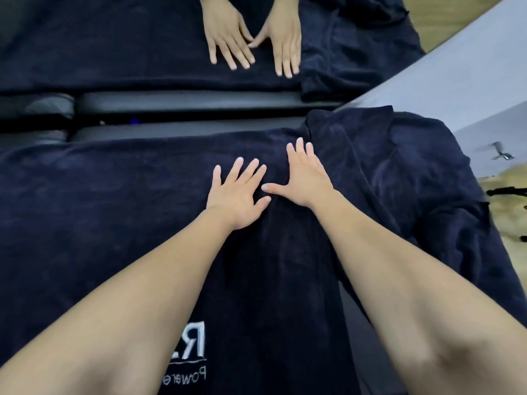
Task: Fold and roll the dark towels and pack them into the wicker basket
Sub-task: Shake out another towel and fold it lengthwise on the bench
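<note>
A dark navy towel [119, 201] lies spread flat across the padded surface in front of me. My left hand [238, 192] presses flat on it with fingers spread. My right hand [306, 173] lies flat beside it, thumb reaching toward the left hand, at the towel's right part. More dark towels [399, 172] lie bunched in a heap just right of my right hand. No wicker basket is in view.
A mirror ahead repeats the scene, with reflected hands [253, 38] and reflected towel [99, 44]. A black padded edge [185, 102] runs along its base. White lettering [194, 346] shows near the bottom, on my dark shirt or the towel. Pale floor [504, 183] lies at the right.
</note>
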Available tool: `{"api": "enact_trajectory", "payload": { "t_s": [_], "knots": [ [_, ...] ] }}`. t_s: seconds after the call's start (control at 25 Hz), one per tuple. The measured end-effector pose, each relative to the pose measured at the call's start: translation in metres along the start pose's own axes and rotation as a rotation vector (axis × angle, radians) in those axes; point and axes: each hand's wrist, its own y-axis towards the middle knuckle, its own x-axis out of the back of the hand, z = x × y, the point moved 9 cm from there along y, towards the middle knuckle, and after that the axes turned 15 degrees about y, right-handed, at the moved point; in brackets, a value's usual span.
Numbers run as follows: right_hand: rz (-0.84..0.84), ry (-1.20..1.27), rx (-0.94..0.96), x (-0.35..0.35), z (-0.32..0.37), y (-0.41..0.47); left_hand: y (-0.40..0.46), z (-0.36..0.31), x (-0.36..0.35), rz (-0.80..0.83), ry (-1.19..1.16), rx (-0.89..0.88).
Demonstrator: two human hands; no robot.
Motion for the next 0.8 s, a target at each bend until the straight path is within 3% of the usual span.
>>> {"api": "enact_trajectory", "payload": {
  "t_s": [0.16,0.4,0.56,0.8],
  "knots": [
    [0.04,0.065,-0.036,0.009,-0.006,0.016,0.001,0.0,0.001,0.05,0.021,0.025],
    [0.016,-0.234,0.076,-0.008,-0.007,-0.024,-0.042,-0.034,-0.002,-0.043,-0.012,0.122],
    [0.059,-0.245,0.099,-0.017,-0.018,-0.057,-0.096,-0.078,-0.015,-0.104,-0.068,0.125],
    [0.141,-0.218,0.065,-0.035,-0.027,-0.112,-0.177,-0.158,-0.046,-0.031,-0.048,0.102]
  ]
}}
